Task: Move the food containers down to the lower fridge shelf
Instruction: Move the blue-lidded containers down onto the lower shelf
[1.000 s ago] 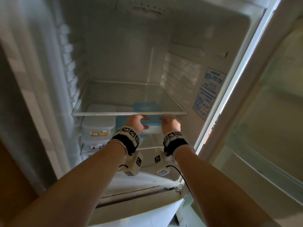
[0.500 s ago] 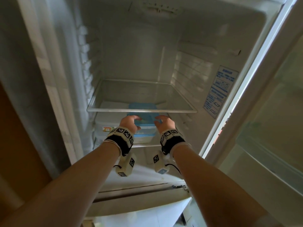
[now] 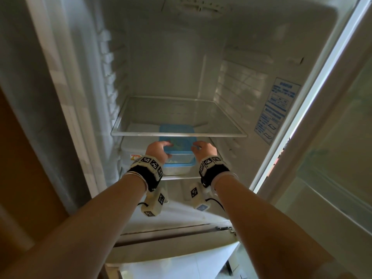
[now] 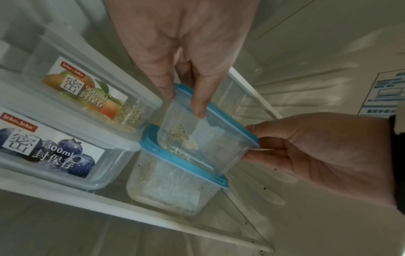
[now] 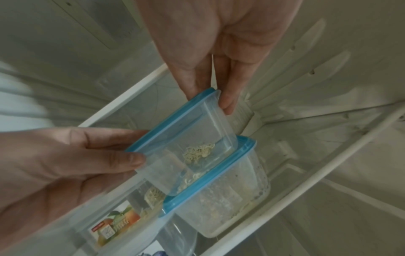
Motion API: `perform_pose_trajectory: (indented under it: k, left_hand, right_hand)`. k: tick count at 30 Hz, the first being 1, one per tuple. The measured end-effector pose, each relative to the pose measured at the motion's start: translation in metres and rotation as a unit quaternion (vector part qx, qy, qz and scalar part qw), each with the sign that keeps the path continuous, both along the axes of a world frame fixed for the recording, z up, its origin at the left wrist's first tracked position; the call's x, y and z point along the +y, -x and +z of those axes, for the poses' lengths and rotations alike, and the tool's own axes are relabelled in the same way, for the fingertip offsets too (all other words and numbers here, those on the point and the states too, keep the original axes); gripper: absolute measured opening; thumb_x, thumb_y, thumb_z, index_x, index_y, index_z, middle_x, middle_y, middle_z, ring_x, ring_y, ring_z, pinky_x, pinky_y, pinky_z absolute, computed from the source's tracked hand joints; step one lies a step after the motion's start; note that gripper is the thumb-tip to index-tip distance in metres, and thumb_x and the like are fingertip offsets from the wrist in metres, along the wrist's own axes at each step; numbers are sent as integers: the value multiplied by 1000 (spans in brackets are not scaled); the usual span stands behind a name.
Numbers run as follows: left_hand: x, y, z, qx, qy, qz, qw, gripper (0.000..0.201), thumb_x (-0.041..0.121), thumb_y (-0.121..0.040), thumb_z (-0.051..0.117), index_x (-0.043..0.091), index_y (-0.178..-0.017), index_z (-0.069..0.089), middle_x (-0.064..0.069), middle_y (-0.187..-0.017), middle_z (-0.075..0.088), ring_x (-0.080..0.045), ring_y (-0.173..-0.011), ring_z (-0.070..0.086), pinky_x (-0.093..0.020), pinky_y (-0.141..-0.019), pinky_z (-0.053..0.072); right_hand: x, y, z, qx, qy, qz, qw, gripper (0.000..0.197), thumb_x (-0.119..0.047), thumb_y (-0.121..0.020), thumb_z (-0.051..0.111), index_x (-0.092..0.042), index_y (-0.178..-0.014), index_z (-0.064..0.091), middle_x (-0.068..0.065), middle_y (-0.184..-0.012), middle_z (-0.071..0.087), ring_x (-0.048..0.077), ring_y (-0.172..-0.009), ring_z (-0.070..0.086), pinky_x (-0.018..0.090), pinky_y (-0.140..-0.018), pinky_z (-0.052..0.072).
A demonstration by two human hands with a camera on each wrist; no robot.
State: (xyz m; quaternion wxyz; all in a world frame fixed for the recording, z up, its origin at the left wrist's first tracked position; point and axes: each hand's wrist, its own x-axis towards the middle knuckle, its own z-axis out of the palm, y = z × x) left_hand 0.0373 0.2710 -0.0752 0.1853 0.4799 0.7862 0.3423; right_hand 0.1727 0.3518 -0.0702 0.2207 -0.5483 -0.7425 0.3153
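Observation:
A small clear container with a blue lid [image 3: 177, 144] [image 4: 203, 131] [image 5: 190, 131] sits slightly tilted on a larger blue-lidded container [image 3: 177, 168] [image 4: 173, 187] [image 5: 230, 199] on the lower shelf [image 3: 181, 177] [image 4: 131, 207]. My left hand [image 3: 159, 151] [image 4: 186, 98] [image 5: 140, 147] pinches its left corner. My right hand [image 3: 201, 148] [image 4: 248, 143] [image 5: 210, 100] pinches the right corner. A few noodle scraps lie inside it. The upper glass shelf [image 3: 177, 134] carries nothing.
Two white-lidded containers are stacked at the left of the lower shelf: a 900 ml one with an orange label [image 4: 87, 90] [image 5: 114, 225] on a 1300 ml one with a blueberry label [image 4: 54, 152]. The fridge door [image 3: 332, 158] stands open at the right.
Both hands keep their hold on the small container below the upper shelf. The head view has tilted up and shifted, and the hands sit a little deeper over the lower shelf.

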Motion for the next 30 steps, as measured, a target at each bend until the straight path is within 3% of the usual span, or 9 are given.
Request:
perform_pose_trajectory:
  k: [5,16,22,25,30]
  left_hand:
    - [-1,3,2,4,9,-9,1000,49,7,-84,65,16,-131,56,-8,-143,49,-24,-131,47,-27,-108,36]
    - [-1,3,-2,3,-7,-10,1000,49,9,-84,66,15,-131,54,-6,-144,47,-23,-134,44,-28,-111,32]
    - [-1,18,-2,29,20,29,999,71,13,-77,73,16,-140,42,-10,-144,42,-26,-133,42,-32,-113,31]
    - [-1,29,-7,27,66,86,994,63,3,-83,63,18,-140,42,-10,-145,43,-29,-132,44,-38,-114,35]
    - [0,36,-16,-15,65,112,992,44,2,-94,42,11,-137,47,-10,-144,47,-28,-134,43,-37,-114,34]
  right_hand:
    - [1,-2,1,-13,-13,4,1000,36,-25,-94,50,-16,-128,59,8,-132,60,25,-118,58,27,-98,44]
    - [-2,-1,1,-4,-2,0,1000,36,-23,-96,47,-16,-130,55,11,-130,59,27,-116,58,22,-87,43]
    - [-5,1,-3,-1,6,10,1000,39,-29,-97,44,-17,-135,48,15,-130,58,30,-114,59,27,-87,45]
    - [-6,3,-4,5,19,10,1000,40,-31,-97,43,-19,-135,45,16,-127,59,30,-108,62,24,-76,41]
    - [-4,4,-5,2,23,7,1000,40,-31,-98,44,-17,-135,44,16,-127,59,30,-110,60,23,-76,38]
